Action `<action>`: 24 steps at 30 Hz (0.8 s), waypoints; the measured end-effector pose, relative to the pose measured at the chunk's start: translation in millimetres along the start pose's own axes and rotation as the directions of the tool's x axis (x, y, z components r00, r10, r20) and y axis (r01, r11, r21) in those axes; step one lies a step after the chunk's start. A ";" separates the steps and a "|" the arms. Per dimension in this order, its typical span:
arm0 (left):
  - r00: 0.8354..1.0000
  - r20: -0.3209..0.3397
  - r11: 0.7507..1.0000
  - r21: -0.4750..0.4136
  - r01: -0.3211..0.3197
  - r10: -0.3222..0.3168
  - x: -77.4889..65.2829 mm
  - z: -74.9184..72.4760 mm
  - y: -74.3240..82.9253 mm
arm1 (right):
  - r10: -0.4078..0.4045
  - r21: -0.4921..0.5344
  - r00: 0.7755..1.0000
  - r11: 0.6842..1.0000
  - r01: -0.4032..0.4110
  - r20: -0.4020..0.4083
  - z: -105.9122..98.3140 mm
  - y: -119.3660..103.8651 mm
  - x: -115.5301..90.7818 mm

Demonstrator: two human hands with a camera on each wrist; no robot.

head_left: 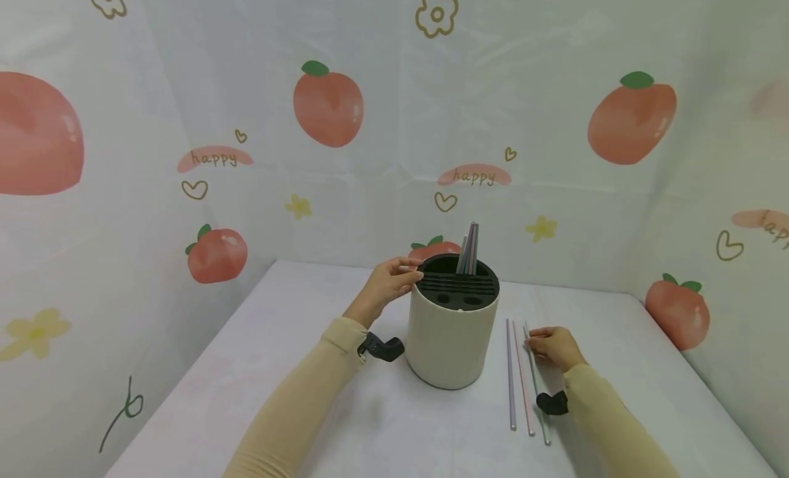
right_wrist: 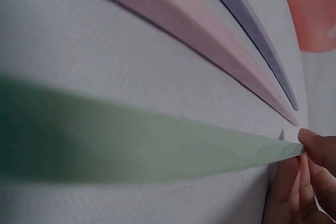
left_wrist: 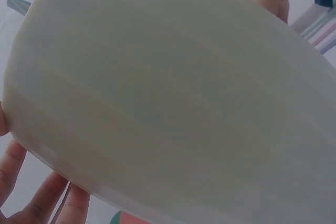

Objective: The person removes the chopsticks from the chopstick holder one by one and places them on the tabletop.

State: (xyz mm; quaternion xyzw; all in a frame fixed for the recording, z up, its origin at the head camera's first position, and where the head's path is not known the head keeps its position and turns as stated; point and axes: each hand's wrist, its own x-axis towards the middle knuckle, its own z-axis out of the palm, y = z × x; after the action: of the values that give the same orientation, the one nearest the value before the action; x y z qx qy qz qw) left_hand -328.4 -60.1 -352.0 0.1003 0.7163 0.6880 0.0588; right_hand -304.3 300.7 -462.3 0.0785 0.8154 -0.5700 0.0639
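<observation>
A cream cylindrical utensil holder point(head_left: 453, 344) stands upright with a black slotted insert point(head_left: 457, 285) in its top. Several chopsticks point(head_left: 472, 248) rise from the rear compartment. My left hand point(head_left: 388, 284) holds the holder's rim at the left, fingers spread along its wall. To the right of the holder, my right hand point(head_left: 557, 346) pinches the far, thin end of a green chopstick point(right_wrist: 157, 150) between thumb and fingers. Alongside it a pink chopstick point(right_wrist: 210, 40) and a purple chopstick point(right_wrist: 252, 30) lie on the table, roughly parallel, thin ends pointing away.
The white-covered table point(head_left: 345, 430) meets a fabric backdrop point(head_left: 382, 142) printed with peaches at the back and sides. Black wrist cameras point(head_left: 382, 348) are strapped to both forearms, the left one close beside the holder's wall.
</observation>
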 end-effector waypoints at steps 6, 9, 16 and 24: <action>1.000 0.003 1.000 -0.006 0.002 -0.002 0.1 -0.2 0.7 | 0.003 -0.060 1.000 0.998 -0.004 -0.020 3.2 -1.4 2.7; 1.000 0.002 1.000 -0.004 0.005 -0.005 0.8 0.0 0.4 | 0.022 -0.093 0.999 0.995 -0.025 -0.037 3.9 -0.9 4.5; 1.000 0.003 1.000 -0.010 0.011 -0.011 0.8 0.4 1.0 | 0.040 -0.142 0.998 0.989 -0.047 -0.057 5.8 -2.3 5.3; 1.000 0.004 1.000 -0.011 0.006 -0.006 0.3 0.3 1.0 | 0.046 -0.159 0.997 0.986 -0.056 -0.061 6.6 -1.6 6.0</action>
State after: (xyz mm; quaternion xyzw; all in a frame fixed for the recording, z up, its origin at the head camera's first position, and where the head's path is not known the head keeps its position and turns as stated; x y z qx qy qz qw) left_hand -328.5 -59.7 -351.0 0.0993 0.7128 0.6915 0.0628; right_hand -310.3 294.3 -464.2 0.1102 0.8578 -0.4982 0.0612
